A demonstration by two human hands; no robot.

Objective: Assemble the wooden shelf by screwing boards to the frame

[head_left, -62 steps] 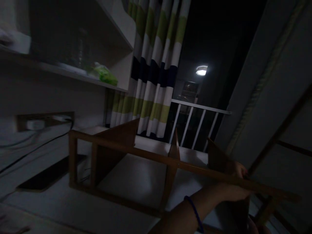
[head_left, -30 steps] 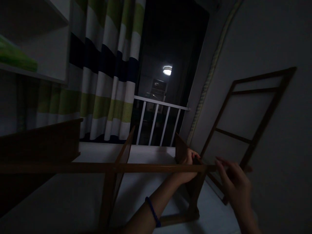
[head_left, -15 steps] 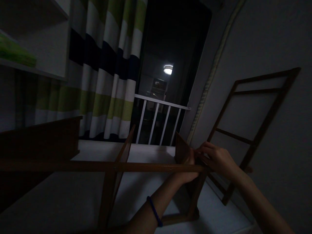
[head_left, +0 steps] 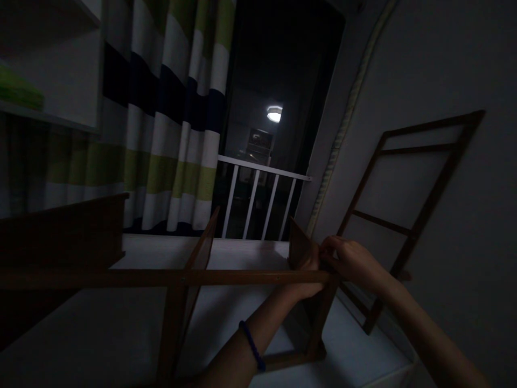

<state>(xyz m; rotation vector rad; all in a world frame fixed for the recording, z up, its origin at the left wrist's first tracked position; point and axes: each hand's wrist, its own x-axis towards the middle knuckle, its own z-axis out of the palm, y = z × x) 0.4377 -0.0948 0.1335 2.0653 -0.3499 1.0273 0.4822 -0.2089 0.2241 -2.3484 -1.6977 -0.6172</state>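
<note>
A brown wooden shelf frame lies before me, its long rail (head_left: 250, 277) running across the view, with upright panels behind it. My left hand (head_left: 309, 269), a dark blue beaded bracelet (head_left: 252, 345) on its wrist, reaches beneath the rail to the right end panel (head_left: 298, 245). Its fingers look curled against that panel, partly hidden by the rail and the dark. Across the panel's edge, my right hand (head_left: 351, 260) is pinched near the corner of the frame, its fingertips close to my left hand. Whatever lies between the fingers is too dark to make out.
A separate ladder-like wooden frame (head_left: 434, 178) leans on the right wall. Striped curtains (head_left: 173, 145) hang left of a dark window with a white railing (head_left: 262, 168). A white shelf (head_left: 99, 70) is at upper left. A wrapped pipe (head_left: 337, 143) runs up the wall.
The whole view has shifted slightly, so things sit a little farther left. Both hands stay at the same corner, with only small finger movement.
</note>
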